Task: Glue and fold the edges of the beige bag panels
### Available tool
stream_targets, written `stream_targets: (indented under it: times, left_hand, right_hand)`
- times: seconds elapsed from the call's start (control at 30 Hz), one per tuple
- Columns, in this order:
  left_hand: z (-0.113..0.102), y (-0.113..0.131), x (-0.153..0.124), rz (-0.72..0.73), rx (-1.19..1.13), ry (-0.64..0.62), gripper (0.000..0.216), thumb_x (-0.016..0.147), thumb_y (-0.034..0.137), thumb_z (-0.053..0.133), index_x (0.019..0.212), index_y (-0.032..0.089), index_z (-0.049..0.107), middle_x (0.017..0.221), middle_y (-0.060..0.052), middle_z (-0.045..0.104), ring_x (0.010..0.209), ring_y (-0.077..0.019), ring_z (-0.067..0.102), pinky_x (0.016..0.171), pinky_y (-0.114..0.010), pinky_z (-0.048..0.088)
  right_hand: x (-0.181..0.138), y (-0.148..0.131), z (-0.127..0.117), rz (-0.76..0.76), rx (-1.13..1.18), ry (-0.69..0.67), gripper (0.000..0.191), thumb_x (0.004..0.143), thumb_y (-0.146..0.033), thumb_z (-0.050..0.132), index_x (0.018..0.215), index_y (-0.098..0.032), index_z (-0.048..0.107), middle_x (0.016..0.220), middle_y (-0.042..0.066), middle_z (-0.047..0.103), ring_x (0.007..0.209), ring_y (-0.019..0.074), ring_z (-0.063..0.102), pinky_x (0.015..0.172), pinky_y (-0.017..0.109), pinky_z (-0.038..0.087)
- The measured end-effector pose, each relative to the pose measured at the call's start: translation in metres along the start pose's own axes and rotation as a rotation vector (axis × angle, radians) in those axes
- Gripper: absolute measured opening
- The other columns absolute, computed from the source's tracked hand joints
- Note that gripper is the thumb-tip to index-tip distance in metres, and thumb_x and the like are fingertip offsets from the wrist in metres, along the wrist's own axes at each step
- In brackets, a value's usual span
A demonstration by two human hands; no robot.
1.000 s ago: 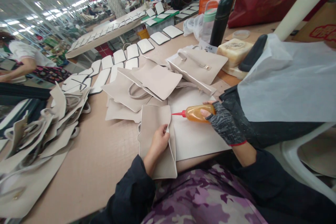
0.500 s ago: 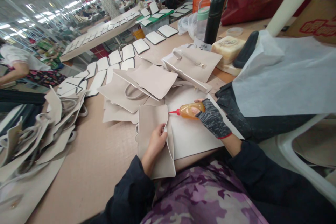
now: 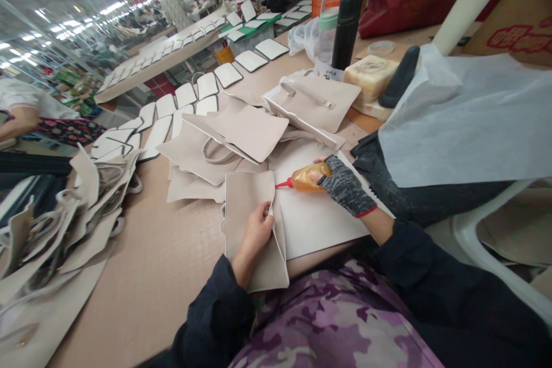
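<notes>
A folded beige leather bag panel (image 3: 248, 201) lies at the table's front edge, and my bare left hand (image 3: 257, 229) pinches its right edge between thumb and fingers. My right hand (image 3: 340, 183), in a grey fingerless glove with a red cuff, is wrapped round a glue bottle (image 3: 304, 178) of amber liquid. The bottle lies nearly level, its red nozzle pointing left, with the tip at the panel's upper right edge. Whether glue is coming out is too small to see. Under the bottle is a white sheet (image 3: 310, 230).
More beige bag panels (image 3: 245, 126) with handles are piled just beyond. Another heap (image 3: 86, 213) lies on the left. White dark-edged pieces (image 3: 207, 85) stand in rows along the table. A black flask (image 3: 346, 26), a yellowish block (image 3: 371, 76) and a white cloth (image 3: 470, 121) occupy the right. A person sits far left.
The whole view has shifted slightly. Both hands keep their grips, and the nozzle tip stays at the panel's upper right edge.
</notes>
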State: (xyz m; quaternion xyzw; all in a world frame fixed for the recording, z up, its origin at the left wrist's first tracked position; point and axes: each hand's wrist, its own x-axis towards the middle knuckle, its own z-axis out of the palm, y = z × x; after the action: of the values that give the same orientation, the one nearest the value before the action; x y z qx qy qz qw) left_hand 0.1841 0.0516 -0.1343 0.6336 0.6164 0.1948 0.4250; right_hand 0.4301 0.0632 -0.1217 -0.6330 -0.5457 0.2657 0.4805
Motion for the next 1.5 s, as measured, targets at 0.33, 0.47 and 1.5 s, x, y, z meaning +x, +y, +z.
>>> stream_targets:
  times: [0.33,0.47,1.5]
  left_hand:
    - [0.001,0.003,-0.002,-0.002,-0.032,-0.007,0.047,0.070,0.007,0.043,0.116,0.006,0.058,0.063,0.003,0.051,0.056,-0.0118,0.049,0.055,-0.021,0.038]
    - [0.002,0.002,-0.003,-0.018,-0.072,-0.023,0.048,0.071,0.008,0.043,0.117,0.007,0.056,0.063,0.004,0.048,0.052,-0.0104,0.046,0.051,-0.021,0.038]
    - [0.008,-0.005,-0.006,0.066,-0.030,0.011,0.044,0.076,0.011,0.046,0.119,0.011,0.056,0.075,-0.002,0.063,0.065,-0.0138,0.058,0.061,-0.023,0.046]
  right_hand:
    - [-0.008,-0.010,-0.009,0.047,-0.017,-0.120,0.040,0.072,-0.046,0.052,0.099,-0.017,0.054,0.096,0.013,0.062,0.083,0.0279,0.061,0.080,0.048,0.050]
    - [-0.017,-0.013,-0.014,0.054,-0.041,-0.136,0.039,0.071,-0.046,0.051,0.097,-0.017,0.055,0.095,0.014,0.063,0.084,0.0277,0.061,0.082,0.046,0.049]
    - [-0.089,-0.028,-0.047,0.105,-0.028,-0.284,0.037,0.078,-0.044,0.051,0.102,-0.016,0.055,0.099,0.012,0.065,0.092,0.0265,0.063,0.087,0.042,0.051]
